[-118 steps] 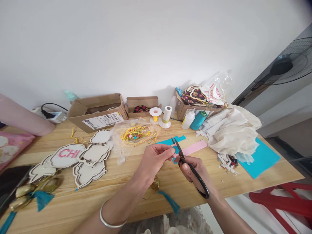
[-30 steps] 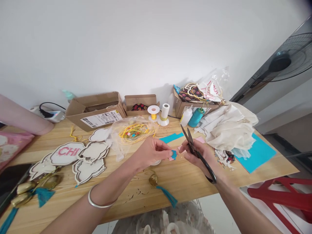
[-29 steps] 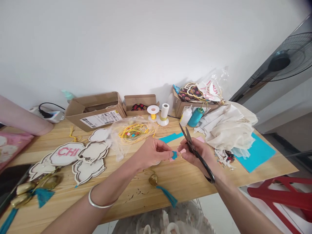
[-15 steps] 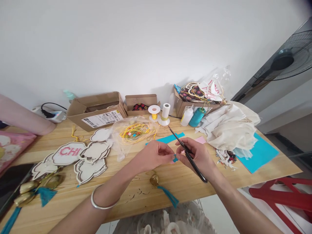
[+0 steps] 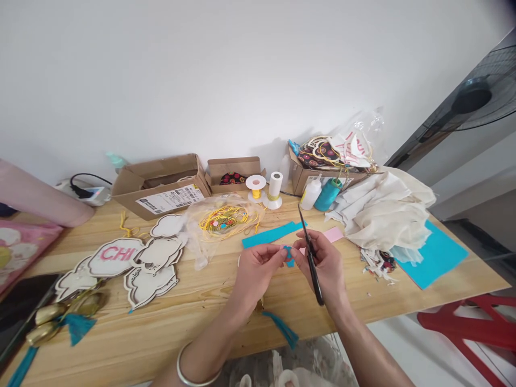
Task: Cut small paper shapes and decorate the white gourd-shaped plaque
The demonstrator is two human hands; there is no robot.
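Note:
Between the fingertips of both hands is a small blue piece point(image 5: 288, 255). My left hand point(image 5: 258, 269) pinches its left side, with a bangle on the wrist. My right hand point(image 5: 324, 266) pinches its right side and also holds black scissors point(image 5: 312, 263), blades pointing up and away. Behind the hands lie a blue strip point(image 5: 270, 235) and a pink strip point(image 5: 334, 234). A blue tassel point(image 5: 282, 329) lies below, its gold bell mostly hidden by my left wrist.
Cloud-shaped plaques point(image 5: 153, 279), gold bells point(image 5: 48, 322) and a phone point(image 5: 24, 301) lie left. Behind are a cardboard box point(image 5: 161, 199), yellow cords point(image 5: 226, 220), spools point(image 5: 275, 191) and a glue bottle point(image 5: 310, 193). White cloth point(image 5: 379, 209) and a blue sheet point(image 5: 437, 255) lie right.
My left hand and forearm have moved right and now cover most of the gold bell. The scissors point more steeply upward. The blue piece has been turned and shows more between the fingertips.

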